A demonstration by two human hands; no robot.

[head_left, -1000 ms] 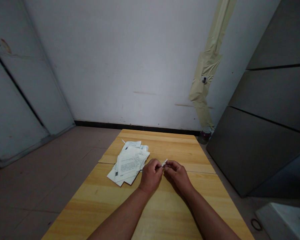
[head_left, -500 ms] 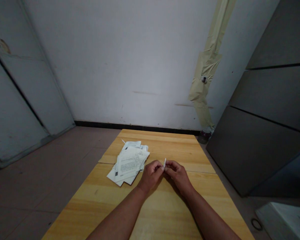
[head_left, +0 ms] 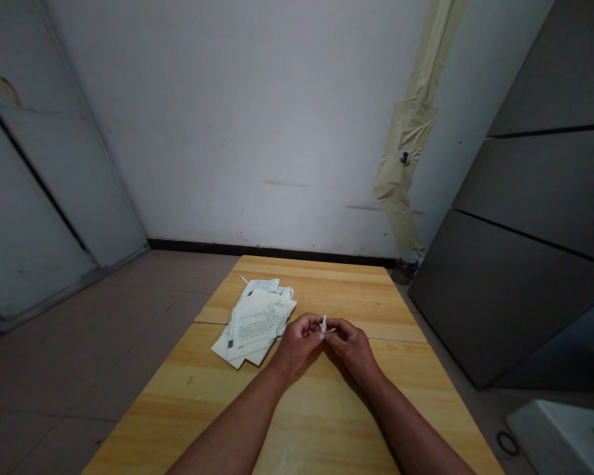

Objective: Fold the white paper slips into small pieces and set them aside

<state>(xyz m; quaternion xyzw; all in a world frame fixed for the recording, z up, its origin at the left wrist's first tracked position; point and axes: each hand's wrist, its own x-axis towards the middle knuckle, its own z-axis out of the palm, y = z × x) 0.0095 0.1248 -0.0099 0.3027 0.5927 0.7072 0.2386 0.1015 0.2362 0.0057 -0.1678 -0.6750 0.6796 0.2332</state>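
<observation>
A small folded piece of white paper stands edge-on between my two hands, just above the table. My left hand pinches its left side, thumb low and fingers curled behind. From the right, my right hand grips it between thumb and forefinger. The fingertips of both hands nearly meet at the paper, and they cover much of it. To the left of my left hand lies a loose pile of printed paper sheets, overlapping at several angles.
The wooden table has a seam across it and reaches toward a white wall. Grey cabinets stand on the right. A jar sits on the floor past the far right corner. A white box is at lower right.
The folded paper has shifted slightly left and turned more upright. My left fingers have opened out a little around it and my right hand has moved slightly left. The pile is unchanged.
</observation>
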